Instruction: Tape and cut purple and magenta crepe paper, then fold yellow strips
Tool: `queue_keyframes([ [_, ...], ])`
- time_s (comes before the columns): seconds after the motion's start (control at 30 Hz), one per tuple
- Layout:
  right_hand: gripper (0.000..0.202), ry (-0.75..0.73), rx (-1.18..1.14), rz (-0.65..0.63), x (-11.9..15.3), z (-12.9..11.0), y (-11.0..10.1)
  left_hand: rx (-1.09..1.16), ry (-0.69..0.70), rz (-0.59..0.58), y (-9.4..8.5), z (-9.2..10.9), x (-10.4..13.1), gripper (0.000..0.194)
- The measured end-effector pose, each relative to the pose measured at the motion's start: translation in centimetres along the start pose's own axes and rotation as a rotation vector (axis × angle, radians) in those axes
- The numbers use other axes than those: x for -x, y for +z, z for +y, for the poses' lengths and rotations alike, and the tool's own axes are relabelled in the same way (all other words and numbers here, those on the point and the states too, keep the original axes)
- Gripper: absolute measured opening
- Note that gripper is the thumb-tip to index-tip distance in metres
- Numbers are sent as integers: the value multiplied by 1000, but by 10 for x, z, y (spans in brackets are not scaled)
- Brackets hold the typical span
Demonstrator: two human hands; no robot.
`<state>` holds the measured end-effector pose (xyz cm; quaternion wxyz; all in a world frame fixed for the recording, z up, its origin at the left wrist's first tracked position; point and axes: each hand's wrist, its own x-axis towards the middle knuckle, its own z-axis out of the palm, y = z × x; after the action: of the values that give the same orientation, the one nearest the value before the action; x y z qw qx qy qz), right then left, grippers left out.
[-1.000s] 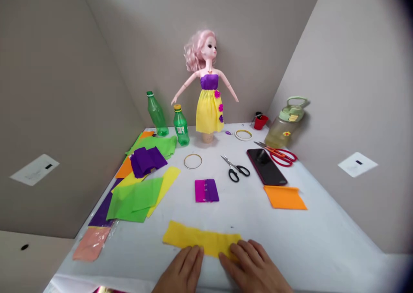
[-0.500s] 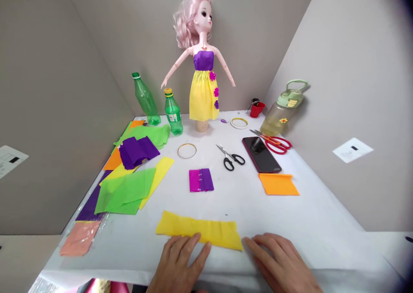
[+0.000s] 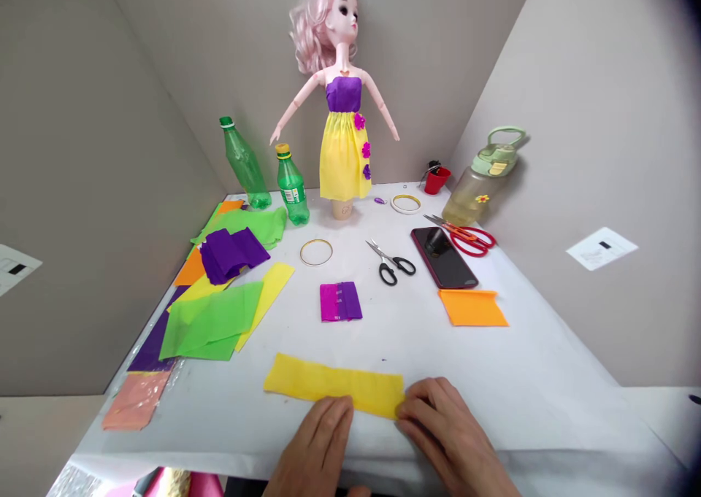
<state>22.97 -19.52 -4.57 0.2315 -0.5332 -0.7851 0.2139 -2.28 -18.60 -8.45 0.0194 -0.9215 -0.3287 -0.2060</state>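
Note:
A folded yellow crepe paper strip (image 3: 334, 384) lies across the front of the table. The fingers of my left hand (image 3: 318, 438) are stretched out, their tips on the strip's near edge just right of its middle. At the strip's right end, my right hand (image 3: 443, 424) has thumb and fingers closed on the corner. Beyond the strip lies a small magenta and purple folded piece (image 3: 340, 301). Black-handled scissors (image 3: 390, 263) rest partly open behind it. An orange folded piece (image 3: 474, 309) lies to the right.
A doll (image 3: 344, 132) in a purple and yellow dress stands at the back. Green bottles (image 3: 293, 190), tape rolls (image 3: 316, 252), a phone (image 3: 445, 257), red scissors (image 3: 472, 240) and a water bottle (image 3: 479, 183) surround the middle. Coloured sheets (image 3: 213, 322) pile up at the left.
My right hand has moved left and closed on the strip's right end. My left hand's fingers have drawn together and shifted slightly right along the near edge. The strip looks flatter.

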Motion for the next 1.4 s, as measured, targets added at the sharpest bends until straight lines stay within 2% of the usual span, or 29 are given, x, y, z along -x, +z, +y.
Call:
queue_keyframes([
  [0.13, 22, 18, 9, 9, -2, -2, -1, 71, -26, -42, 4, 3, 0, 62],
  [0.43, 29, 1, 120, 18, -3, 0, 5, 3, 92, 51, 7, 5, -12, 52],
  [0.67, 30, -44, 232, 57, -6, 4, 7, -34, 66, 106, 9, 8, -16, 58],
  [0.83, 24, -14, 246, 19, -8, 2, 4, -24, 51, 148, 7, 11, -22, 62],
  [1.1, 18, 5, 214, -2, -7, 2, 3, -33, 31, 151, 5, 14, -27, 67],
  [1.23, 16, 16, 178, 117, -3, 4, -1, -47, 26, 130, 4, 16, -29, 67],
  [1.3, 14, -41, 163, 220, 3, 5, -3, -50, 26, 117, 3, 18, -30, 65],
  [1.4, 24, -171, 202, 318, 14, 5, 0, -58, 24, 103, 2, 19, -32, 63],
])
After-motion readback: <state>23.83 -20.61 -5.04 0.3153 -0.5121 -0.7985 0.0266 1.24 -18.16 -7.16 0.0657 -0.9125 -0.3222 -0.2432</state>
